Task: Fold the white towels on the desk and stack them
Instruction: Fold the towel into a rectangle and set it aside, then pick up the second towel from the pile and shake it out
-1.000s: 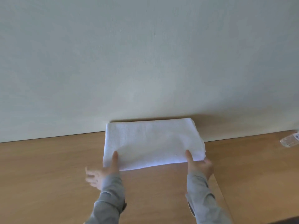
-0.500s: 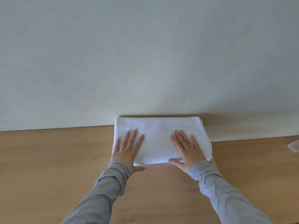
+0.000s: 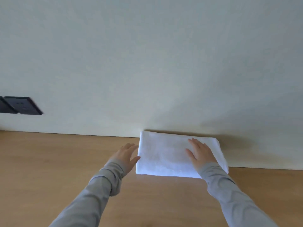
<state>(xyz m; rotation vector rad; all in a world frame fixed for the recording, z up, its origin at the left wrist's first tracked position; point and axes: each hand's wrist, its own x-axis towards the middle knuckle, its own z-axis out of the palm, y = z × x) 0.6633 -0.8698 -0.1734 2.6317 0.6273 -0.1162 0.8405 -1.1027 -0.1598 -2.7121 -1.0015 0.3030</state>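
Head view is showing my right hand [image 3: 200, 154] lying flat on the folded white towel [image 3: 164, 158]. The palm is facing down and the fingers are straight and slightly spread. It is pressing on the towel's right half and gripping nothing.

My left hand [image 3: 125, 155] is also relaxed and holding nothing, with the fingers reaching straight toward the far edge of the desk [image 3: 49, 161]. It is hovering or resting just beside the towel's left edge. The thumb is sitting right at that edge, but the hand is blurred, so I cannot tell whether it is actually touching the cloth.

Both arms are coming in from the near edge of the desk in grey sleeves [image 3: 98, 190], and the right cuff is covering the towel's near right corner.

The towel is lying as a neat rectangle at the far edge of the wooden desk, with its long back side running along the pale wall [image 3: 147, 63]. Its near edge is catching a bluish light.

A soft shadow [image 3: 234, 145] is falling on the wall and desk just to the right of the towel.

Well apart to the left, above the desk's far edge, two dark socket plates [image 3: 21, 105] are sitting on the wall, partly cut off by the frame.
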